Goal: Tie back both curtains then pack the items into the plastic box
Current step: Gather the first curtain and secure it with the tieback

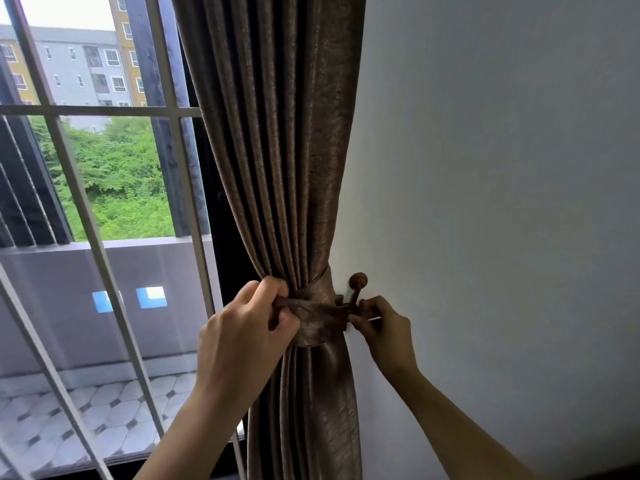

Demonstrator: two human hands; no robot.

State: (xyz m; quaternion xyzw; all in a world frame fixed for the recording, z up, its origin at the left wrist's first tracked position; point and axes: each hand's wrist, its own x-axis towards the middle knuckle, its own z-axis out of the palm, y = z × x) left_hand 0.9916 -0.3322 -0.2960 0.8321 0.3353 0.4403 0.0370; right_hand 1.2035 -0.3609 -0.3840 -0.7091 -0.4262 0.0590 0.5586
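A brown pleated curtain (277,150) hangs gathered against the white wall, cinched at waist height by a matching fabric tieback (317,315). My left hand (242,327) pinches the tieback's left side, fingers closed on the band. My right hand (381,323) grips the tieback's right end at the wooden wall hook (357,284), which has a round knob on top. Whether the end loop sits over the hook is hidden by my fingers. No second curtain or plastic box is in view.
To the left is a glass door with white bars (90,220), looking onto a tiled balcony (86,417), trees and buildings. The plain white wall (502,202) fills the right side.
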